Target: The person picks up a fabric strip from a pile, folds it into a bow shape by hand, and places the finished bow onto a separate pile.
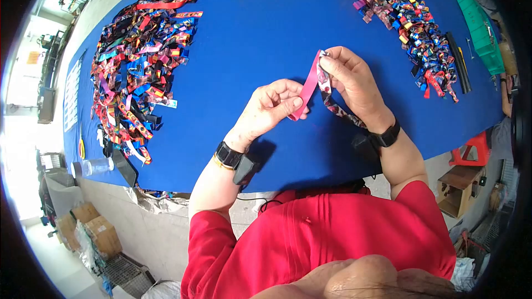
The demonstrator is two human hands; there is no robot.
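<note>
Between my two hands, above the blue cloth, is a ribbon strip (pixel 311 84) with a plain pink part and a dark patterned part. My left hand (pixel 272 105) pinches the lower end of the pink part between thumb and fingers. Up at the fold, my right hand (pixel 350 80) grips the strip between thumb and index finger. The patterned part (pixel 332 105) hangs from there down toward my right wrist. Both wrists wear black bands.
A large heap of mixed ribbon strips (pixel 141 66) lies on the blue table (pixel 249 27) at left. Bundled ribbons (pixel 410 22) run along the right. Beyond are a green tray (pixel 481 36) and dark rods (pixel 458 62). A clear bottle (pixel 93 167) lies at the left edge.
</note>
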